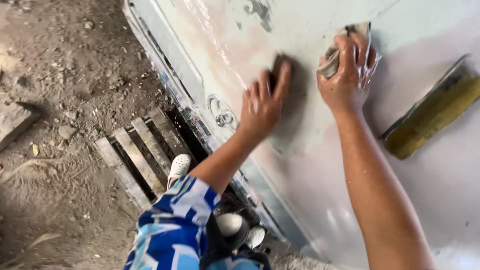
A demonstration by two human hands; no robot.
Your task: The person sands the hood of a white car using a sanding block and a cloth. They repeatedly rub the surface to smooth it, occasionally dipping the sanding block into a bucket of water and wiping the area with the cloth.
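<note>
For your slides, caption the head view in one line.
Left hand presses a dark pad on a wet panel; right hand grips a cloth.

Panel [310,165]: painted metal, matt, wet sheen in patches. Rag [336,54]: damp cloth. Pallet [135,160]: rough wood; ground [55,100]: loose dirt.

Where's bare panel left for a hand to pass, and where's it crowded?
Free: the pale panel between the two forearms, and the stretch below the yellow-edged tool, right of the right arm. Crowded: the upper middle, where the left hand presses a dark pad beside the right hand gripping a wet cloth.
</note>
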